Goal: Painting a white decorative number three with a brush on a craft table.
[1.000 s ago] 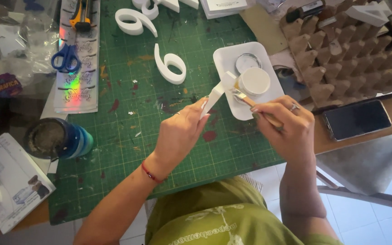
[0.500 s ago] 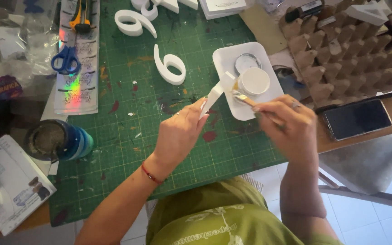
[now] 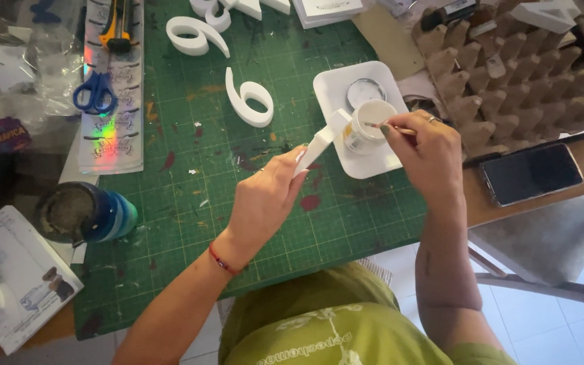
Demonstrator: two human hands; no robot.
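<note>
My left hand (image 3: 265, 199) grips a white flat foam piece (image 3: 321, 140) and holds it tilted over the green cutting mat (image 3: 190, 196), its top end by the paint jar. My right hand (image 3: 427, 152) pinches a thin paintbrush (image 3: 381, 126) whose tip points into a small open jar of white paint (image 3: 368, 125). The jar stands on a white square tray (image 3: 346, 91), next to its round lid (image 3: 365, 91). A white foam numeral (image 3: 250, 96) lies flat on the mat to the left of the tray.
More white foam shapes (image 3: 194, 35) lie at the mat's far edge. Blue scissors (image 3: 94, 91) and a yellow cutter (image 3: 117, 27) rest on a holographic strip at left. A dark round cup (image 3: 79, 213) stands front left. A brown egg carton (image 3: 508, 67) and a black phone (image 3: 532, 174) are at right.
My right hand has moved the brush tip from beside the foam piece to the jar of white paint. My left hand still holds the foam piece in about the same place.
</note>
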